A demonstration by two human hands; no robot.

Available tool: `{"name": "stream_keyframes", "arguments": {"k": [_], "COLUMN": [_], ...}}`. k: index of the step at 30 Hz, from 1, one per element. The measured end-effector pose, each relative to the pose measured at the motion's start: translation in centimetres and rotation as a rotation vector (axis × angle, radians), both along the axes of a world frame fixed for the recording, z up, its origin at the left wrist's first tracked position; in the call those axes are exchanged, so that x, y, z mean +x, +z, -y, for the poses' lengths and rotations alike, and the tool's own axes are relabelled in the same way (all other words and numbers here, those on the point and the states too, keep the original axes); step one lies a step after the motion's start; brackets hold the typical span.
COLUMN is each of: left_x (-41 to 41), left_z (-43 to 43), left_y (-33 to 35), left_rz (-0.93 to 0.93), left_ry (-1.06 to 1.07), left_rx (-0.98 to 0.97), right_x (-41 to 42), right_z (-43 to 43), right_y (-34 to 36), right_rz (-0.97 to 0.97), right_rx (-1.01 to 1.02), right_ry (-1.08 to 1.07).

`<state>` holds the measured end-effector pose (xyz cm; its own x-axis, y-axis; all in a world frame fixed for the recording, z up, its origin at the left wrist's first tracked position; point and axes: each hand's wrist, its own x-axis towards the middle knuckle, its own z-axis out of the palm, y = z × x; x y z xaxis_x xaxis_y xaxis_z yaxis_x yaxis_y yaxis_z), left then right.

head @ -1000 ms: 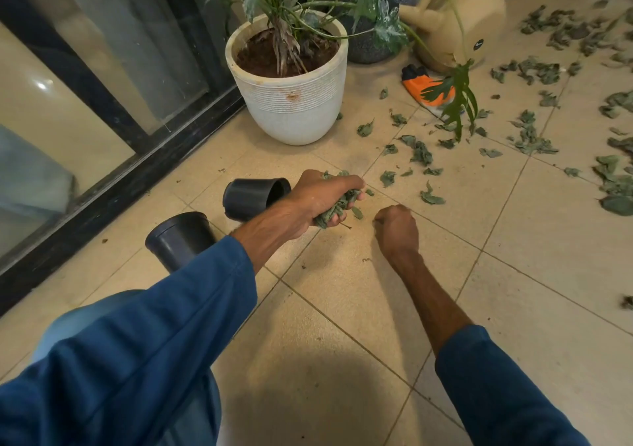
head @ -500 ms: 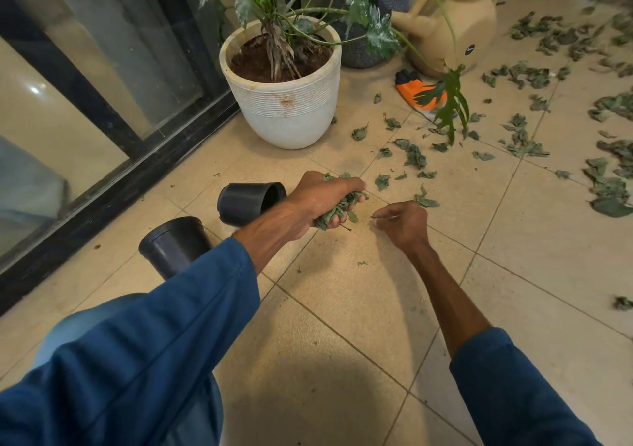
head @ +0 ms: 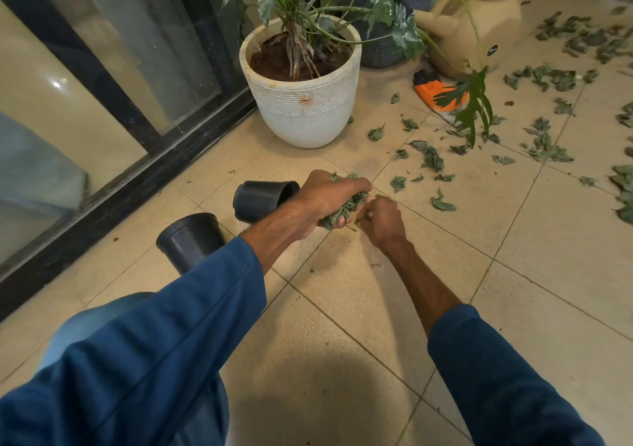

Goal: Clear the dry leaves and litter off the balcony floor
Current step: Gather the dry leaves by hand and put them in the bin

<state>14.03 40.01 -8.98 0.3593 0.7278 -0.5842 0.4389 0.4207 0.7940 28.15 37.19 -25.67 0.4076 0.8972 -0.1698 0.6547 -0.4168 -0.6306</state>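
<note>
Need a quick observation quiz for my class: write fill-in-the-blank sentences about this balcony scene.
The left hand grips a bunch of dry ____.
The nearest plant stands in a ____ ribbed pot.
Beside the glass door lie ____ small black pots.
Missing words: leaves; white; two.

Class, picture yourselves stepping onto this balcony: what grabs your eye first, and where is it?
The left hand at centre, clutching a wad of dry leaves, with the right hand close beside it. Behind them stands a big white plant pot near the glass door, and loose leaves litter the tiles to the right.
</note>
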Motion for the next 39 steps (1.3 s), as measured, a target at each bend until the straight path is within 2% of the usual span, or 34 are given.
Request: {"name": "stream_keyframes", "arguments": {"k": [6,12,16,22,28,35,39], "left_x": [0.1,0.0,-0.3,-0.5,-0.1,1.0,1.4], "left_z": [0.2,0.2,0.0,-0.3,-0.2,0.3,0.4], "left_y": [0.1,0.4,0.4,0.2,0.0,-0.2,-0.2], "left_rz": [0.007,0.012,0.011,0.006,-0.006,0.007,0.004], "left_ry": [-0.030,-0.049,-0.036,-0.026,-0.039,-0.083,-0.090], "left_rx": [-0.005,0.009,0.016,0.012,0.009,-0.019,-0.016], "right_x": [-0.7,2.7,3.9,3.6,3.3,9.8,13.2], "right_z": [0.6,0.7,-1.0,-3.8,-1.6,2.9,4.1], "right_y": [0.2,-0.1,0.7,-1.5,-2.0,0.4,1.4], "right_rz": [0.181,-0.003,0.047,0.159,0.244,0.036,0.037], "right_rx": [0.000,0.113,0.137,0.000,0.068,0.175,0.224], "right_ry": [-0.012,-0.097,-0.102,-0.044,-0.043,-0.196,-0.224]}}
